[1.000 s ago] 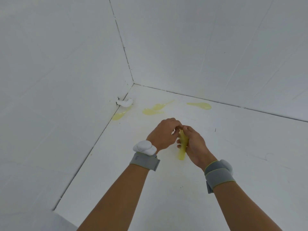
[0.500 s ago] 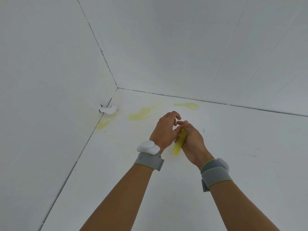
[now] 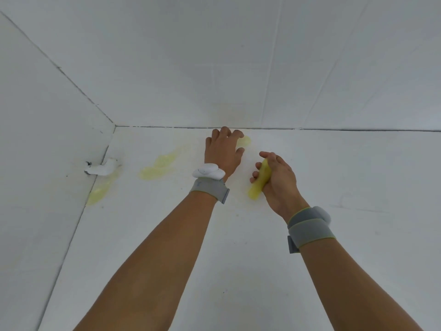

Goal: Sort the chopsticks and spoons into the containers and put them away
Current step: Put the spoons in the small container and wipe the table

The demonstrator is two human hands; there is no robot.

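Left hand: the left hand point(image 3: 223, 151) is stretched far forward with its fingers spread and curled down over a pale yellow spoon point(image 3: 244, 142) that lies close to the back wall; whether the fingers touch that spoon cannot be told
Right hand: the right hand point(image 3: 276, 180) is closed around a bundle of yellow spoons point(image 3: 260, 181), their rounded ends sticking out below the fist toward the bench
Other spoons: two overlapping yellow spoons point(image 3: 158, 167) lie left of the left hand; one more spoon point(image 3: 99, 192) lies along the left wall's foot
White object: a small white object point(image 3: 101, 168) sits in the seam of the left wall, between those spoons; what it is cannot be told
Wrists: a grey band point(image 3: 210, 188) with a white puck on the left wrist, a grey band point(image 3: 309, 229) on the right
Bench: a plain white bench point(image 3: 238, 271), bare in front of and to the right of the hands
Edges: the white left wall point(image 3: 35, 163) and back wall point(image 3: 238, 68) meet in a corner at far left, closing two sides
Writing: no readable marks or labels
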